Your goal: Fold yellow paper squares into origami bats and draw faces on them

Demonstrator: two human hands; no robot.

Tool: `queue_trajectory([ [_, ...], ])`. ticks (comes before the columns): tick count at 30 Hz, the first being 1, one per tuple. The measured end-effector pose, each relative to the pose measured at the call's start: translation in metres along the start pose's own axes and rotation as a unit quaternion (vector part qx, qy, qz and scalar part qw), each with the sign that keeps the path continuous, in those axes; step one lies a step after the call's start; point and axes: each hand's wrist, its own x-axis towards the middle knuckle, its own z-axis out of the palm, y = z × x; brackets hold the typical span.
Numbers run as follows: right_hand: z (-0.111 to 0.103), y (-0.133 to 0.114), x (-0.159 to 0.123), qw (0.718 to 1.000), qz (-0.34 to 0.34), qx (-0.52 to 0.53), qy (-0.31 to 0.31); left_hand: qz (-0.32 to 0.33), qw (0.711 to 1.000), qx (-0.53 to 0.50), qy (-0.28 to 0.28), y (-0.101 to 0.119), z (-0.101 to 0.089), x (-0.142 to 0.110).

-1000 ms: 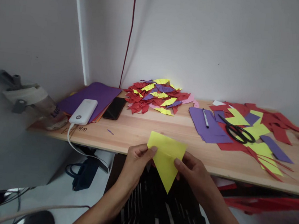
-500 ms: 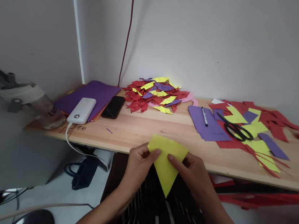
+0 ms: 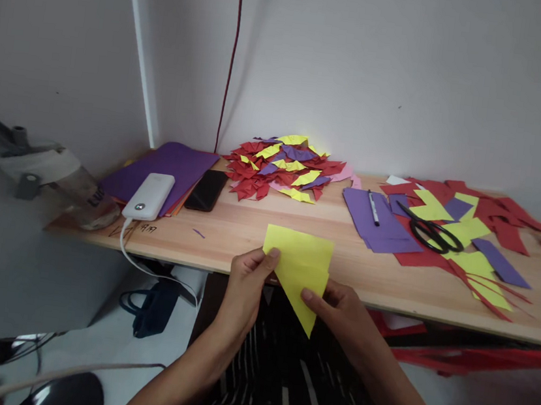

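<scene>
A yellow sheet of paper (image 3: 300, 259), folded on a diagonal, is held up at the table's front edge, one corner pointing down over my lap. My left hand (image 3: 248, 285) pinches its left side, thumb on the front face. On the lower right side, my right hand (image 3: 339, 306) grips it with the thumb in front and the fingers behind. Beyond it lies a pile of folded red, yellow and purple paper pieces (image 3: 279, 167) near the wall.
On the right, purple sheets (image 3: 380, 232) carry a pen (image 3: 373, 208); black scissors (image 3: 431, 234) rest on paper scraps (image 3: 510, 235). Leftward are a phone (image 3: 206, 190), a white power bank (image 3: 150, 197) with its cable, purple paper (image 3: 184, 159) and a bottle (image 3: 81, 196) at the edge.
The yellow paper has turned and risen slightly, so its shape looks squarer on top. My right hand has slid lower along its right side; my left hand has moved up a little.
</scene>
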Motion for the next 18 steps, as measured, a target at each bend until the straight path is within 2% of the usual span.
queue_trajectory([
  [4,0.004,0.009,0.001,0.999,0.036,0.015,0.017,0.006,0.999,0.036,-0.012,-0.004,0.002,-0.003],
  [8,0.003,0.012,0.002,0.997,0.018,-0.045,0.067,0.015,0.993,0.121,0.000,-0.005,-0.002,-0.005],
  [10,0.003,0.009,0.003,0.996,0.009,-0.058,0.065,0.022,0.990,0.140,0.008,-0.004,-0.004,-0.006],
  [13,0.002,0.000,0.004,0.998,-0.026,-0.060,0.012,0.040,0.994,0.099,0.031,0.000,-0.007,-0.005],
  [18,0.003,-0.005,0.003,0.995,-0.051,-0.081,-0.028,0.034,0.994,-0.075,0.072,0.007,-0.013,0.001],
])
